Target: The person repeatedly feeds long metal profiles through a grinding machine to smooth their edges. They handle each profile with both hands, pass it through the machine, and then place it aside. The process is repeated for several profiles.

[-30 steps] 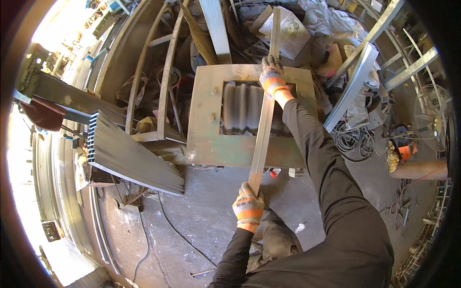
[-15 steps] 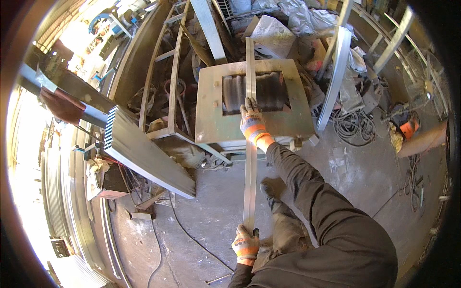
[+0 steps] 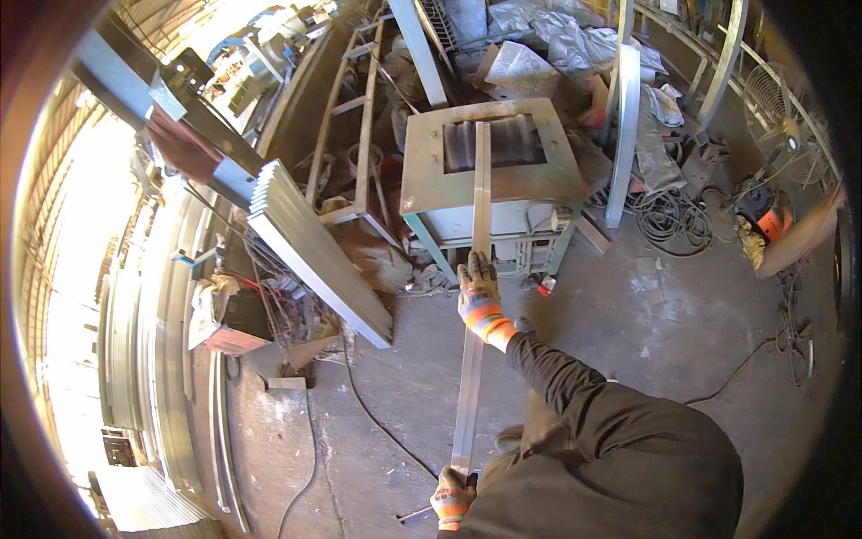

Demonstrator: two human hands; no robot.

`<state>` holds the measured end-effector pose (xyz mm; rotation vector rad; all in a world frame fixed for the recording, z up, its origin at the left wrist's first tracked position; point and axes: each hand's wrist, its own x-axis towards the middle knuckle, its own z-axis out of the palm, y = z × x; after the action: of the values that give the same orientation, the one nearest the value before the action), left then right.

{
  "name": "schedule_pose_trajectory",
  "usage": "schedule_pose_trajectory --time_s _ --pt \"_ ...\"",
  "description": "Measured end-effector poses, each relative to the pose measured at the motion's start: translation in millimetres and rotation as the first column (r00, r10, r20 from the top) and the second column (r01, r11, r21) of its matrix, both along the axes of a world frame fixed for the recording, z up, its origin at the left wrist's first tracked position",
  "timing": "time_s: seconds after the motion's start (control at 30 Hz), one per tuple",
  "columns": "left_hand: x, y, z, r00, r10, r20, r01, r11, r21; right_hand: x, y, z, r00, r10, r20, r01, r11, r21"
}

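A long, flat metal bar [image 3: 469,395] runs away from me, its far stretch lying over a green-grey box-shaped machine [image 3: 431,184]. In the machine's top is a rectangular opening with a dark, ridged roller [image 3: 516,144] inside; the bar's far end covers part of it. My left hand [image 3: 453,497], in a grey and orange work glove, is closed round the bar's near end. Farther along, between that end and the machine, my right hand [image 3: 479,292] in a matching glove holds the bar from above, its fingers pointing forward along it.
A stack of metal profiles [image 3: 323,260] slants at the left, beside a ladder-like metal frame [image 3: 364,135]. A cable [image 3: 359,409] crosses the floor to my left. Coiled hoses [image 3: 673,225] and a fan [image 3: 781,126] are at the right. Silvery sacks [image 3: 575,45] lie behind the machine.
The bar and both hands have come back toward me. The bar's far end, earlier beyond the machine's opening, now lies over it. My right hand has moved from above the machine to its near side.
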<state>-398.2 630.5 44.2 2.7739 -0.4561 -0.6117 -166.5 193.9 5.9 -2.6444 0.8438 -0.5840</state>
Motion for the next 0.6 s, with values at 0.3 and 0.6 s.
schedule_pose_trajectory --time_s 0.3,0.6 --pt "85.0 -73.1 16.9 0.979 -0.013 0.204 0.068 0.962 -0.263 63.3 -110.2 4.8 0.979 -0.05 0.196 0.02 0.988 0.151" --pt "271.6 -355.9 -93.9 0.586 -0.16 -0.794 -0.539 0.654 -0.53 213.7 -431.1 -2.3 0.985 -0.018 -0.17 -0.017 0.98 -0.2"
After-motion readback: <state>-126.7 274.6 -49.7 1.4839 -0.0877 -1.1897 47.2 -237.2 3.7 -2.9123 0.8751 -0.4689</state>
